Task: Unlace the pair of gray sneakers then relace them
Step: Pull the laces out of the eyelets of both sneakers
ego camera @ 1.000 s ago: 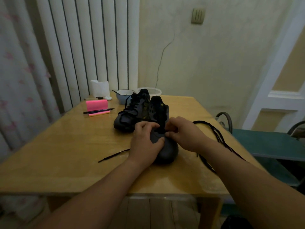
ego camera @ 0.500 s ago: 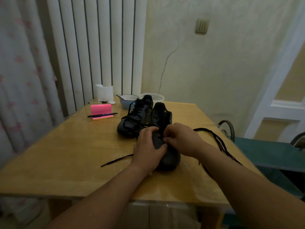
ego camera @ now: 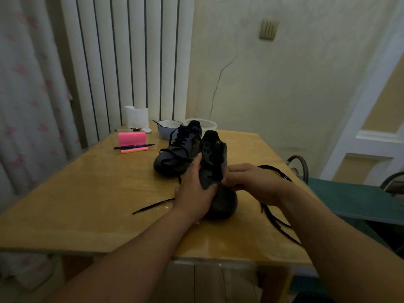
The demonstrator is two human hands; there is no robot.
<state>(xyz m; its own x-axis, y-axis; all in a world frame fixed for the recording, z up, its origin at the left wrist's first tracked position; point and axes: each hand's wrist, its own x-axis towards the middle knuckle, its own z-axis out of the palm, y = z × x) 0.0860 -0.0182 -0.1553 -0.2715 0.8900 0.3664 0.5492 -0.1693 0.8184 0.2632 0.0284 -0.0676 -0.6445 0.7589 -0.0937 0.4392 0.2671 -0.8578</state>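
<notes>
- Sneakers sit mid-counter: the near sneaker (ego camera: 222,203) points its rounded toe at me, and the far sneaker (ego camera: 172,153) stands just behind it to the left with its lacing in place.
- My left grip (ego camera: 194,189) wraps the near sneaker's left side, fingers curled along the upper. I judge it is there to steady the shoe and keep the throat open.
- My right grip (ego camera: 251,182) pinches at the right eyelet edge, fingertips pressed together. I cannot tell whether a lace tip sits in that pinch.
- One end of the black lace (ego camera: 153,206) lies flat on the counter (ego camera: 87,193) left of my wrist. More strands trail right under my forearm toward the edge, probably laid out so the slack feeds freely.
- The upper eyelets look bare, so I reckon relacing of this shoe is at an early stage.
- The upper is matte dark gray with punched round holes and a smooth, bulbous toe. The lace is flat and limp, and the counter is glossy yellow with a wet-looking sheen.
- A pink notepad (ego camera: 131,138) with a pen (ego camera: 133,146) across it lies farther back.
</notes>
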